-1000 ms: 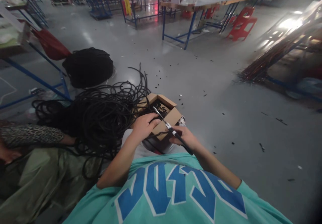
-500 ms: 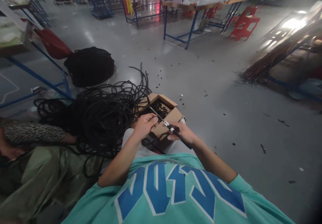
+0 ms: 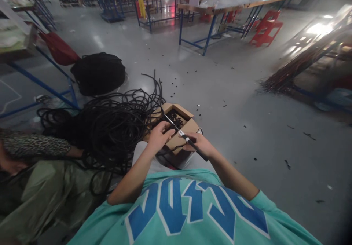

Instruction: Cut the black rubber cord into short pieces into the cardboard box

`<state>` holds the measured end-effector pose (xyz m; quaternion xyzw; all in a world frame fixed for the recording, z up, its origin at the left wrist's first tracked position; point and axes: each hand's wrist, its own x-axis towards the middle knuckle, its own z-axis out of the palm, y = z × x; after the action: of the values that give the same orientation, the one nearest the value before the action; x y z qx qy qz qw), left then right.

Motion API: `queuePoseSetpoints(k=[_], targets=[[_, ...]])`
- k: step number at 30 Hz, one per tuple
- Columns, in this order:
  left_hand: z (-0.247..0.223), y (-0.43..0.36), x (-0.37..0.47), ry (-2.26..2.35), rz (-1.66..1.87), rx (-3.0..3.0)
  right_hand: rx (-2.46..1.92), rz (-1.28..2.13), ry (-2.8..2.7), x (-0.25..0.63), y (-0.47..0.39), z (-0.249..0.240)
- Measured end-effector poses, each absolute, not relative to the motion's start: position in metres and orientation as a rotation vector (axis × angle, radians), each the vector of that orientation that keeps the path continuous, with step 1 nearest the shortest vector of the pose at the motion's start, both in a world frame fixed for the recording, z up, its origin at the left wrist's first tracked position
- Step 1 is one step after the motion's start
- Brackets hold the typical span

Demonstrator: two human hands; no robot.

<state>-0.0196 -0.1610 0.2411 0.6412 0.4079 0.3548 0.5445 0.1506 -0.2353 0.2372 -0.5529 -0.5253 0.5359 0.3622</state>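
The step in hand appears to be trimming black cord into short pieces over a container. The right hand (image 3: 202, 145) is curled around a long scissor-type cutting tool with black handles and bright metal blades (image 3: 196, 151). The blades point far and left, over an open brown cardboard box (image 3: 187, 127); their opening is too small to judge. The left hand (image 3: 158, 136) is at the near left edge of the box, thumb and forefinger bent toward each other beside the blades. Whether they pinch a cord end cannot be told from where I stand.

The box sits just beyond the seated person's lap and contains small, short black pieces (image 3: 179, 121). Stock is to the left: a large tangled heap of flexible black cord (image 3: 110, 124), its right side reaching the box. Farther left, beyond the heap, stands a rounded black bundle (image 3: 99, 73).

Requirements for the next cut, as judged: present a cord end between the blades, keep the left fingertips clear of the edges, and hold the cut over the box opening. Small black scraps (image 3: 172, 96) lie on the floor at the far side.

Markings: the turquoise T-shirt (image 3: 110, 226) carries large blue lettering outlined in white; its stylised characters cannot be read reliably. No label is legible on the box or tool.
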Motion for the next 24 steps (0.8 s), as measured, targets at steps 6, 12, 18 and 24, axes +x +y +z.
queuePoseSetpoints(k=[6, 12, 18, 24], targets=[[0.244, -0.166, -0.022, 1.0, 0.812, 1.68, -1.304, 1.493, -1.389, 0.152, -0.235, 0.246], [0.249, -0.17, -0.019, 0.881, 0.793, 1.486, -1.285, 1.349, -1.497, 0.155, -0.234, 0.246], [0.237, -0.158, -0.018, 0.797, 0.781, 1.284, -1.327, 1.284, -1.519, 0.154, -0.225, 0.233], [0.224, -0.144, -0.018, 0.741, 0.789, 1.197, -1.373, 1.345, -1.388, 0.145, -0.213, 0.22]])
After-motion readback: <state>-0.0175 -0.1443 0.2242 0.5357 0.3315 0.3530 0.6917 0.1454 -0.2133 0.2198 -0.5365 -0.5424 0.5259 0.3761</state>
